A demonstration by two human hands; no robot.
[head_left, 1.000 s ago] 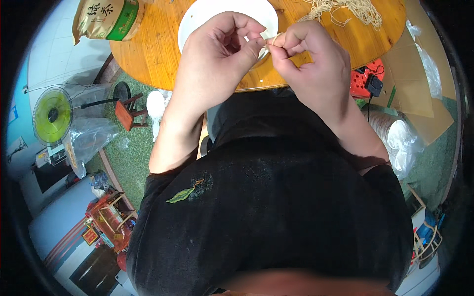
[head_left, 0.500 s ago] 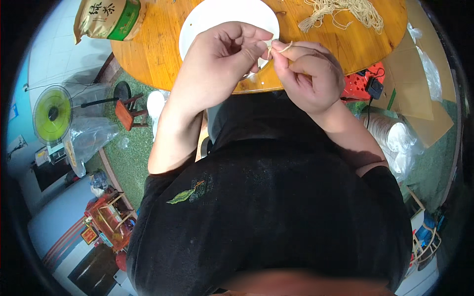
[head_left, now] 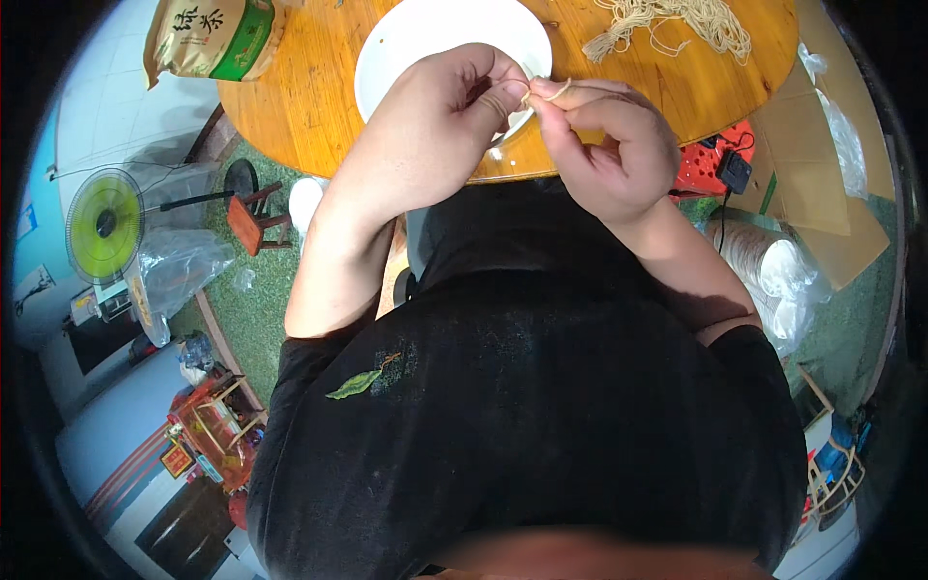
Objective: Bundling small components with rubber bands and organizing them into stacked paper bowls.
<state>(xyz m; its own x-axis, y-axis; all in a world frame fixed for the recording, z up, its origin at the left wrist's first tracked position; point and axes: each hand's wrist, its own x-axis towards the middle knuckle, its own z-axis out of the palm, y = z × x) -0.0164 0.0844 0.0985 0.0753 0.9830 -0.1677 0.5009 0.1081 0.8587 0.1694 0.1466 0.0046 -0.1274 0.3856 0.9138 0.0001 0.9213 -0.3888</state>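
Room over wooden table [head_left: 720, 101] beside right hand [head_left: 623, 145], cord bundle [head_left: 710, 27] an obstacle beyond

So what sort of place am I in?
Probably a room in a home, though a small workspace is possible: there's a wooden table, a green-bladed fan and a small stool.

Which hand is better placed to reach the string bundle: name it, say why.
The right hand, most likely: it is nearer the string bundle, which lies on that side of the table; the left hand is farther. Both seem to pinch a pale cord, so the right would first need freeing.
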